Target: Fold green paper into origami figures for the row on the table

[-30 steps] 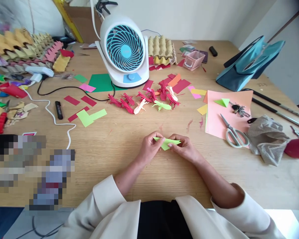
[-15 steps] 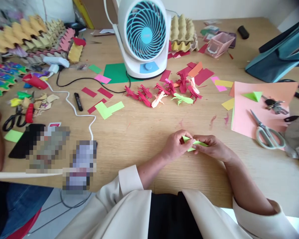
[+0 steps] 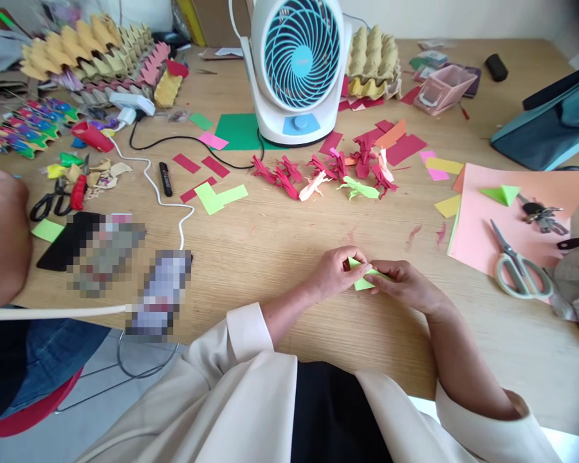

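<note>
A small folded piece of light green paper is pinched between my two hands, just above the wooden table. My left hand grips its left side with thumb and fingers closed. On the other side, my right hand is closed on the right edge, its fingertips partly covering the paper. Beyond my hands lies a row of folded paper figures: red ones, a pale pink one and a light green one.
A white fan stands at the back. Scissors and keys lie on pink paper at right. Cut paper, a black marker, phones and egg cartons are at left, where another person's arm rests.
The camera view has shifted slightly, so the table's contents appear farther right. My hands have turned the green paper a little, and more of its lower face shows between them.
</note>
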The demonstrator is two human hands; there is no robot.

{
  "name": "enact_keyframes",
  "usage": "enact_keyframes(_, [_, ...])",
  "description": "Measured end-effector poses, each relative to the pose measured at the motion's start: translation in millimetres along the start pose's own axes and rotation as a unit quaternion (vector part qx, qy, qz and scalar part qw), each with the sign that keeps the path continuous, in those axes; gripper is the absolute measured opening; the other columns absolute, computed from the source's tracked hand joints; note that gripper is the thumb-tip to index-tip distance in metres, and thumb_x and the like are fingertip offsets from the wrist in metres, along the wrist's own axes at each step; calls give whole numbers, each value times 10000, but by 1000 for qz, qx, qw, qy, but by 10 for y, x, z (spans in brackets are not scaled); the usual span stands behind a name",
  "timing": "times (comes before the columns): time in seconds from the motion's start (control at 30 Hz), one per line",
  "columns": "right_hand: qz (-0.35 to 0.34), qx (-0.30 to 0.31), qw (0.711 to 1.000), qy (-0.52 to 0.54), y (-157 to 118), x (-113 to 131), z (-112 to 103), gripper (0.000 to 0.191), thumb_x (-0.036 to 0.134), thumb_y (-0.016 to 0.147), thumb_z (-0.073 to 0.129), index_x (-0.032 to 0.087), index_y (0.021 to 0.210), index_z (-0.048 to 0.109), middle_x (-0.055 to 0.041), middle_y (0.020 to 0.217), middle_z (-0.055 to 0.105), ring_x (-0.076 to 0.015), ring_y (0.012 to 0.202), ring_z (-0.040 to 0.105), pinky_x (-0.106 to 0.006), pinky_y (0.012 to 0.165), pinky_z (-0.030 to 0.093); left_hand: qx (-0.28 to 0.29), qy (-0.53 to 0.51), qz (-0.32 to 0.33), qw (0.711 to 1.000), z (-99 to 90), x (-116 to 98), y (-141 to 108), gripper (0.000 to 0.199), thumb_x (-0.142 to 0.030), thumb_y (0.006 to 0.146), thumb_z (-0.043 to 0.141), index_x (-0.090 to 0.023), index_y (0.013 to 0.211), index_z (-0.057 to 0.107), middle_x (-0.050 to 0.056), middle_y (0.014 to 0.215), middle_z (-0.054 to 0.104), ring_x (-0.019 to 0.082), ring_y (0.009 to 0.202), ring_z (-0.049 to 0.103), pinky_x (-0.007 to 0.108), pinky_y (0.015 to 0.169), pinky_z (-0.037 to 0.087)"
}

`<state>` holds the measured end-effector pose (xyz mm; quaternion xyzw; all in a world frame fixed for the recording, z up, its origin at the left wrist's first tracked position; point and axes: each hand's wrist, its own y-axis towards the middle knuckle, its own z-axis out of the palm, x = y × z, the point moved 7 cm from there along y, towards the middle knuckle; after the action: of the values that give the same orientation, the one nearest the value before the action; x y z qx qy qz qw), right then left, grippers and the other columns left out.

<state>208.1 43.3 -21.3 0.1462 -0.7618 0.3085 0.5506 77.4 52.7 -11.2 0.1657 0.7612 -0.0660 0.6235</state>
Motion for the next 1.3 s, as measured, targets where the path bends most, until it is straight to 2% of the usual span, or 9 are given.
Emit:
enact_keyframes(0.2, [-18,-105,993,-42,-20,43,-36,350,496,879,587,167,770,637,7,649,581,-135,614,520,-250,579,407,-17,-12,-30,999,-22,13,-12,183,-343,859,619,-162,884,608,-23,709,584,91,594,510,203,559,394])
enact_keyframes(0.27, [-28,-135,990,-38,-26,66,-53,340,472,884,583,169,732,607,18,605,562,-124,589,494,-244,567,369,-31,-11,-45,998,-39,49,-13,199,-351,849,627,-165,802,573,-29,659,552,96,582,504,204,544,391])
enact_keyframes(0.43, [-37,-170,985,-7,-10,41,-65,310,457,898,572,173,781,615,21,618,579,-125,600,506,-243,597,368,-38,-42,-67,996,-34,166,-13,314,-392,847,636,-182,680,473,-50,599,470,84,524,474,195,493,385])
enact_keyframes(0.67, [-38,-172,984,38,21,-40,-63,332,483,870,608,185,733,556,34,578,552,-107,529,432,-237,523,309,-67,-100,-81,989,-138,172,-13,318,-412,846,639,-181,696,480,-56,566,486,76,483,472,190,464,397])
enact_keyframes(0.9, [-40,-198,978,51,38,-19,-88,350,498,839,634,190,713,525,44,578,492,-107,538,392,-241,517,285,-48,-119,-104,986,-171,82,-9,290,-413,821,641,-172,709,526,-51,557,515,73,467,477,190,471,412])
enact_keyframes(1.03, [-36,-179,983,14,29,41,-50,372,518,823,640,187,700,522,44,601,453,-108,564,365,-246,526,265,-72,-95,-104,987,-221,89,-20,267,-389,845,604,-177,706,519,-60,545,486,73,464,459,189,477,394])
enact_keyframes(1.13, [-41,-170,985,8,30,82,-18,386,529,806,647,183,693,519,41,628,429,-109,593,356,-245,542,267,-59,-58,-97,992,-195,80,-25,254,-371,863,567,-181,705,510,-64,552,453,74,462,434,193,471,357])
enact_keyframes(1.3, [-37,-183,982,-1,36,90,26,332,452,792,653,179,675,505,35,640,413,-111,613,354,-244,543,268,-49,29,-41,998,-130,-15,-33,243,-315,876,545,-176,682,495,-50,606,445,84,544,397,209,536,322])
